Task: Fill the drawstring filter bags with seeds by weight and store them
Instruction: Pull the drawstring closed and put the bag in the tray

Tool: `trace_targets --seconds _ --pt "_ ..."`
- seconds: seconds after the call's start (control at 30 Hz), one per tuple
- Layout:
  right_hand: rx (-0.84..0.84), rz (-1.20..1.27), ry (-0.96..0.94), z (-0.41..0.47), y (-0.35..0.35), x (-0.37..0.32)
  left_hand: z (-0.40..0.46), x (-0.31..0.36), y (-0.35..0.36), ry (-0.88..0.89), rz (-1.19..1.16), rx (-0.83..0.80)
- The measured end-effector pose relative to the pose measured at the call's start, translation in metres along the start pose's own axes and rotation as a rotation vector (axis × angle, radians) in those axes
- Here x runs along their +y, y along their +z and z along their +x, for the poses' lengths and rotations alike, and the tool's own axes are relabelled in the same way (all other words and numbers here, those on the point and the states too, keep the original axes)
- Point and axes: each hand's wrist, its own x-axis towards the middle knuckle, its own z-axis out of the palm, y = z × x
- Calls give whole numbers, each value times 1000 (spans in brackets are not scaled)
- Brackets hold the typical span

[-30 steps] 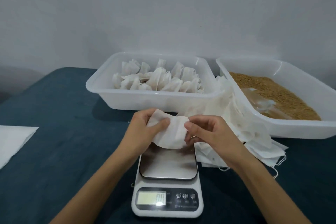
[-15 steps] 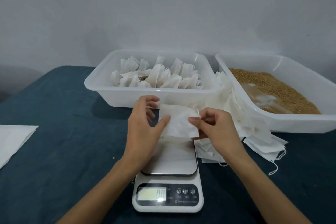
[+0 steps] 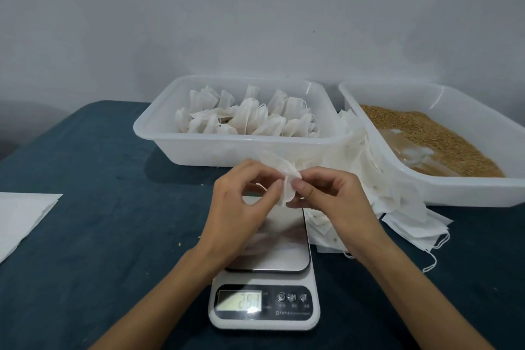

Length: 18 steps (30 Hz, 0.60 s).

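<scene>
Both hands, left (image 3: pixel 241 202) and right (image 3: pixel 335 199), now pinch one empty bag (image 3: pixel 285 179) folded narrower than a second ago, above the scale (image 3: pixel 264 293) at 12 o'clock; mouth likely being opened, seeds (image 3: pixel 431 133) at 2 o'clock next.

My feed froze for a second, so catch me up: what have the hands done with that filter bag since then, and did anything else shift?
Both hands kept hold of the filter bag above the scale. A second ago it was spread wide between them; now the left hand and right hand have closed together and pinch it bunched and narrow. The scale's display changed, too blurred to read. The tray of filled bags, seed tray and pile of empty bags stayed put.
</scene>
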Motion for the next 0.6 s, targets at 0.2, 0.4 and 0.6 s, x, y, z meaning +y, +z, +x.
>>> trace_targets --seconds 0.2,0.4,0.6 --pt "39 -121 -152 -3 2 -1 -3 -1 3 -76 -28 -49" --pt "134 -462 -294 -6 3 6 1 0 1 -210 -218 46" --pt "45 -332 -112 -5 8 1 -4 0 4 -40 -111 -84"
